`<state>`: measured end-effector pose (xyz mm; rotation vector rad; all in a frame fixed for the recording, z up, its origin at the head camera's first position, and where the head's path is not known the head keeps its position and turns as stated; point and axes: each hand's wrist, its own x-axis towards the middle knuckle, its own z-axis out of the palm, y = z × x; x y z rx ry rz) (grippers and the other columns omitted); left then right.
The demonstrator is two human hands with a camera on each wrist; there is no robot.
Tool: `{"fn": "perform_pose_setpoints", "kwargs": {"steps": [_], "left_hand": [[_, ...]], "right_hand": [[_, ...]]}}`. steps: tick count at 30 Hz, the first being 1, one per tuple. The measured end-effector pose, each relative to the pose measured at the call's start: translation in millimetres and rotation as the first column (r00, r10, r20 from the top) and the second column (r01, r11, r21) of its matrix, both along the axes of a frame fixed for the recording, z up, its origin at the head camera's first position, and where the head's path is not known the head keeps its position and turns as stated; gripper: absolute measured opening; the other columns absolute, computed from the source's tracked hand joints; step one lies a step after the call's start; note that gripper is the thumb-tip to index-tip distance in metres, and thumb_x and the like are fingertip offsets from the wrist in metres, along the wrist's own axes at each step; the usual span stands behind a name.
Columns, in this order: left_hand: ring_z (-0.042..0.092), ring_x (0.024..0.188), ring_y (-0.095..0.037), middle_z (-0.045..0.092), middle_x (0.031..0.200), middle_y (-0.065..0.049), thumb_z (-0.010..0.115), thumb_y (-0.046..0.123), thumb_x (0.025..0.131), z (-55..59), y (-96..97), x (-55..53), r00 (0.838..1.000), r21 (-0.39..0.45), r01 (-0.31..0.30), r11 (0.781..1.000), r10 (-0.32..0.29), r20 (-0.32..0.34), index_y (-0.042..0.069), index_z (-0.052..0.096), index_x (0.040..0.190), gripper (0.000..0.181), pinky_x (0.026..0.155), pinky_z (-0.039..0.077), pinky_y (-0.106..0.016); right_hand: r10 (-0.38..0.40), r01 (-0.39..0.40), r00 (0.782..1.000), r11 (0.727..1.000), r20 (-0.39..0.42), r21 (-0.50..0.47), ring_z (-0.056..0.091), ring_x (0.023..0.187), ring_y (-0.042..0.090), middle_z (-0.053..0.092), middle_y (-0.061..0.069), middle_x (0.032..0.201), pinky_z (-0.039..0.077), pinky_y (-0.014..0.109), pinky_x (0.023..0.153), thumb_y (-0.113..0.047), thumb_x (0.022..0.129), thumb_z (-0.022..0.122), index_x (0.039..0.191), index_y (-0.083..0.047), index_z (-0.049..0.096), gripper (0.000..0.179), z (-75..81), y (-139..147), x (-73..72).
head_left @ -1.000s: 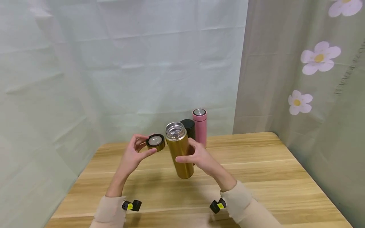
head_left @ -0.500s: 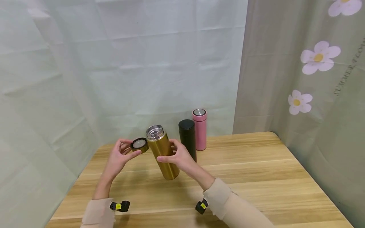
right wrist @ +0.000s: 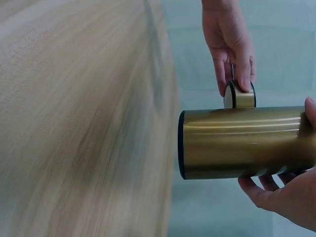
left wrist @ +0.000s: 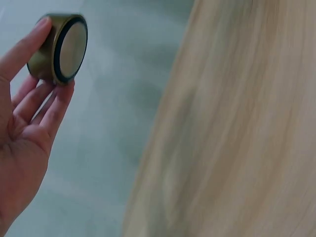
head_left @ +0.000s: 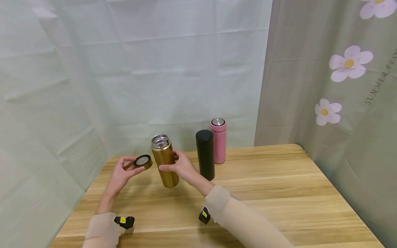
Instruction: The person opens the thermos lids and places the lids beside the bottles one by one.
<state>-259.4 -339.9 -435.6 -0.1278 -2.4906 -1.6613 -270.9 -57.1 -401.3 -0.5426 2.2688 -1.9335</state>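
My left hand (head_left: 119, 176) pinches a gold lid (head_left: 143, 162) between thumb and fingers, its pale inner face turned up toward the head camera. The left wrist view shows the same lid (left wrist: 59, 49) with a dark ring around that face. My right hand (head_left: 183, 168) grips a gold thermos flask (head_left: 164, 162) around its body. The flask has no lid on, and its steel neck (head_left: 160, 142) shows, tilted a little to the left. Its dark-edged base (right wrist: 181, 144) is held above the table in the right wrist view. Lid and flask are side by side, a small gap between them.
A black flask (head_left: 205, 155) stands upright just right of my right hand. Behind it is a pink flask (head_left: 219, 141) with a steel-topped lid. The wooden table (head_left: 263, 193) ends at a pale curtain (head_left: 186, 69) at the back.
Both hands have moved left across the table, carrying the gold flask and its lid. The black flask, earlier partly hidden behind the gold one, now shows in full.
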Motion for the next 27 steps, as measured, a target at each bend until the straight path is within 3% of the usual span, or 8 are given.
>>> {"fn": "perform_pose_setpoints", "kwargs": {"steps": [3,6,10,14,19,27], "left_hand": [[0.049,0.140,-0.035,0.053,0.148,-0.022,0.080,0.023,0.095,-5.0,-14.2,-3.5,1.000,-0.018,0.018,1.000,-0.018,0.020,-0.001,0.042,0.138,0.061,0.092,0.047,-0.012],[0.055,0.132,-0.016,0.055,0.146,-0.019,0.080,0.020,0.094,-8.2,-25.8,-6.0,0.999,-0.028,0.031,0.999,-0.030,0.038,-0.001,0.043,0.137,0.060,0.092,0.048,-0.013],[0.056,0.119,0.001,0.053,0.146,-0.027,0.081,0.015,0.093,-12.0,-35.4,-9.6,0.997,-0.037,0.061,0.997,-0.059,0.049,-0.003,0.042,0.134,0.060,0.090,0.051,-0.015],[0.059,0.126,-0.018,0.049,0.147,-0.036,0.081,0.013,0.093,-17.6,-40.5,-11.7,0.995,-0.064,0.082,0.995,-0.078,0.065,-0.006,0.040,0.134,0.061,0.090,0.051,-0.015],[0.051,0.133,-0.046,0.049,0.144,-0.040,0.082,0.010,0.091,-29.6,-47.1,-11.7,0.995,-0.117,0.067,0.991,-0.058,0.086,-0.010,0.041,0.133,0.062,0.090,0.050,-0.015],[0.052,0.133,-0.052,0.052,0.141,-0.041,0.084,0.011,0.089,-43.8,-53.1,-12.9,0.991,-0.181,0.090,0.979,-0.070,0.117,-0.010,0.044,0.130,0.061,0.105,0.050,-0.038]], "right_hand": [[-0.016,0.017,1.000,1.000,0.022,-0.021,0.062,0.118,0.025,0.064,0.007,0.131,0.049,0.051,0.105,-0.024,0.085,0.088,0.142,-0.006,0.056,0.068,-2.7,-10.7,-5.2],[-0.048,0.050,0.998,0.998,0.047,-0.046,0.063,0.118,0.025,0.065,0.007,0.132,0.049,0.049,0.106,-0.022,0.084,0.090,0.140,-0.006,0.058,0.067,-6.5,-21.5,-9.2],[-0.086,0.091,0.994,0.993,0.061,-0.081,0.065,0.115,0.023,0.067,0.006,0.129,0.051,0.046,0.105,-0.019,0.082,0.091,0.136,-0.007,0.060,0.063,-14.7,-35.1,-15.3],[-0.101,0.104,0.994,0.991,0.042,-0.080,0.065,0.113,0.020,0.068,0.005,0.127,0.051,0.044,0.103,-0.016,0.081,0.092,0.136,-0.008,0.061,0.064,-23.6,-47.0,-19.7],[-0.104,0.106,0.994,0.992,0.030,-0.067,0.065,0.113,0.019,0.067,0.005,0.128,0.051,0.042,0.103,-0.014,0.079,0.093,0.137,-0.007,0.061,0.066,-30.5,-60.3,-22.3],[-0.161,0.164,0.986,0.984,0.051,-0.071,0.064,0.114,0.022,0.068,0.005,0.127,0.051,0.045,0.103,-0.015,0.080,0.092,0.133,-0.009,0.063,0.061,-38.7,-75.1,-24.5]]}}
